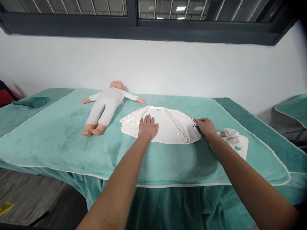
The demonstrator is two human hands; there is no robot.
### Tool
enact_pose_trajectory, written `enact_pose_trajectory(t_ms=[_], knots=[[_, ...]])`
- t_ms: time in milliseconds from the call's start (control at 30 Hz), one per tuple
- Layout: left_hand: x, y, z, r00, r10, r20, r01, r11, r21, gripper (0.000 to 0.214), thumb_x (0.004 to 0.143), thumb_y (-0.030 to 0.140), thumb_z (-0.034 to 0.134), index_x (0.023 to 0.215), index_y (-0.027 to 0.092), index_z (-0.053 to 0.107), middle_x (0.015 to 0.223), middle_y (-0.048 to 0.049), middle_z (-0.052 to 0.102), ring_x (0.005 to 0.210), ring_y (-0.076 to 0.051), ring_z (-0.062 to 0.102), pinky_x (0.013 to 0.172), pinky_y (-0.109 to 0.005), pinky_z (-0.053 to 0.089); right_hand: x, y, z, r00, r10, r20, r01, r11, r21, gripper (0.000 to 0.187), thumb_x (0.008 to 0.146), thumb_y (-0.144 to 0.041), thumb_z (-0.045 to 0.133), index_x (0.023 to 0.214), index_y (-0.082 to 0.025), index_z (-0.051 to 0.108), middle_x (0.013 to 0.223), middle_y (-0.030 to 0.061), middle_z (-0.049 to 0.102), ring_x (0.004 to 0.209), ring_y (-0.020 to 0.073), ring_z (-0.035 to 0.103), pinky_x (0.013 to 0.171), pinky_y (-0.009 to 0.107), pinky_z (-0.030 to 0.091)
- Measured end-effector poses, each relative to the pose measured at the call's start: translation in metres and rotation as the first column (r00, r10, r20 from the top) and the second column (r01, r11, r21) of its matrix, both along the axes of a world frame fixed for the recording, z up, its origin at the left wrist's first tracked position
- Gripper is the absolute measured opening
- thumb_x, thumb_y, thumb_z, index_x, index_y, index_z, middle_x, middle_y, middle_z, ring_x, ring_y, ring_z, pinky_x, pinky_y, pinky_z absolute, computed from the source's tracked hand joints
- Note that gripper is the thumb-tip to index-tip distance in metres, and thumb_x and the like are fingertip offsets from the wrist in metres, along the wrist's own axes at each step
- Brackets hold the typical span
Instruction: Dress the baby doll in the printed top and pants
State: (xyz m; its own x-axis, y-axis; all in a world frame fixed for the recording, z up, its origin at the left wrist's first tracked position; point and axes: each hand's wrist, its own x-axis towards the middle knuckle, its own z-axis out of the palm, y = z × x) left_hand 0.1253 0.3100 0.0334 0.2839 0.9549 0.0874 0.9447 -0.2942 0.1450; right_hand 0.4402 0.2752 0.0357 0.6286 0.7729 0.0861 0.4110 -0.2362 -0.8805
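A white baby top (168, 119) lies spread on the green blanket, with a small label at its neck and a strap or fold near its lower right. My left hand (148, 127) rests flat on its left part, fingers spread. At the top's right end my right hand (205, 125) pinches the edge between thumb and fingers. Partly behind my right forearm is a bunched white cloth with coloured prints (236, 140). A baby doll (106, 102) in a white bodysuit lies on its back to the left, arms stretched out, apart from both hands.
The green blanket (59, 137) with pale piping covers the bed, hanging over the front edge. A white wall (168, 70) stands behind, below a dark-framed barred window (134, 28). A red and black item (6, 95) is at far left; another green-covered surface (294, 108) is at far right.
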Motion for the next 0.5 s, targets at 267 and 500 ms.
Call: enact_pose_trajectory(t_ms=[267, 500], knots=[[0.000, 0.002, -0.002, 1.000, 0.003, 0.003, -0.003, 0.999, 0.054, 0.064, 0.097, 0.046, 0.020, 0.152, 0.016, 0.035, 0.164, -0.0091, 0.023, 0.152, -0.024, 0.018, 0.123, -0.048, 0.014, 0.013, 0.013, -0.020, 0.968, 0.048, -0.245, 0.048, 0.926, 0.374, 0.047, 0.062, -0.043, 0.064, 0.102, -0.020, 0.055, 0.083, -0.0011, 0.058, 0.073, 0.0134, 0.056, 0.069, 0.028, 0.046], [0.001, 0.003, -0.002, 1.000, 0.000, -0.002, 0.000, 0.996, 0.087, 0.063, 0.098, 0.047, 0.020, 0.150, 0.017, 0.037, 0.163, -0.0093, 0.026, 0.151, -0.024, 0.020, 0.123, -0.047, 0.015, 0.020, 0.023, -0.025, 0.980, 0.008, -0.200, 0.084, 0.890, 0.448, 0.040, 0.065, -0.034, 0.058, 0.103, -0.020, 0.054, 0.092, 0.0026, 0.062, 0.081, 0.0152, 0.060, 0.076, 0.030, 0.048]])
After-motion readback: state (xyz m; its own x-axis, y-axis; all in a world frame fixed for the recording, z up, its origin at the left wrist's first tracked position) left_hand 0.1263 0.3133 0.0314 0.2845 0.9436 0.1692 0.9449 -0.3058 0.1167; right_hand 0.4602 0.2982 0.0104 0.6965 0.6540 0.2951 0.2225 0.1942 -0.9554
